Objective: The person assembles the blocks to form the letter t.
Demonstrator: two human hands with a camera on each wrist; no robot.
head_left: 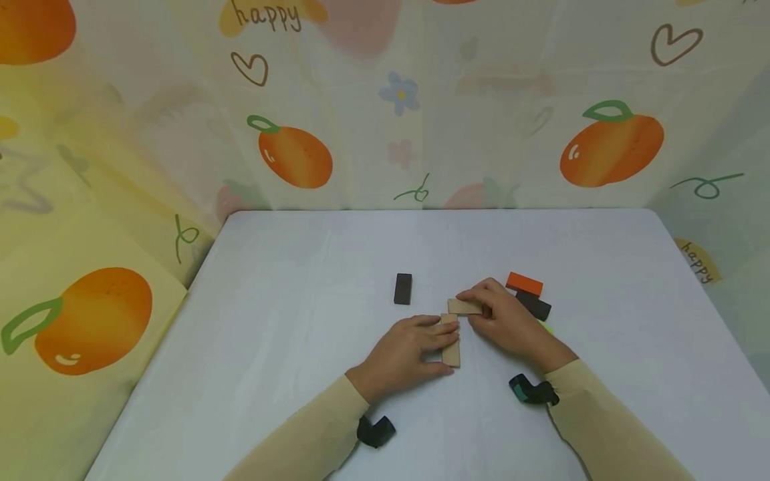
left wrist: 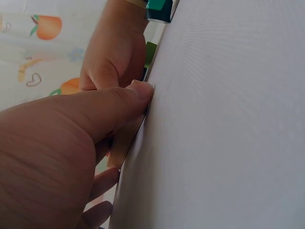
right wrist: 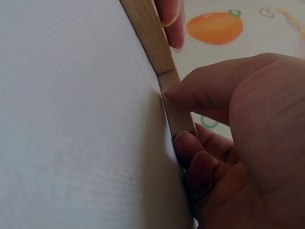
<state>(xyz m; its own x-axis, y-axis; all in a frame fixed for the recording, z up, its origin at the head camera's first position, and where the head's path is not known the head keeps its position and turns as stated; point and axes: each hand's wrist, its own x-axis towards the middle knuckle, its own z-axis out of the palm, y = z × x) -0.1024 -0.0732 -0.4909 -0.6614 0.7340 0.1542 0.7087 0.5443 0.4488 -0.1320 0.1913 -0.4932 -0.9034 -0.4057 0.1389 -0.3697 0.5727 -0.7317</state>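
In the head view a light wooden piece [head_left: 450,355] lies lengthwise on the white table. My left hand [head_left: 406,354] rests over it with spread, mostly straight fingers, the thumb at its near end. At its far end lies a light wooden block [head_left: 460,306], turned crosswise. My right hand [head_left: 508,324] pinches this block between thumb and fingers. From the right wrist, the pinched block [right wrist: 178,114] meets the other wood [right wrist: 147,33] end on, both low at the table surface. The left wrist view shows the wood [left wrist: 124,143] partly hidden behind my left thumb.
A black block [head_left: 403,288] lies beyond my left hand. Past my right hand are an orange block [head_left: 525,284], another black block [head_left: 533,306] and a bright green piece [head_left: 546,327], mostly hidden by the hand. A fruit-print cloth [head_left: 361,100] hangs behind the table [head_left: 289,267].
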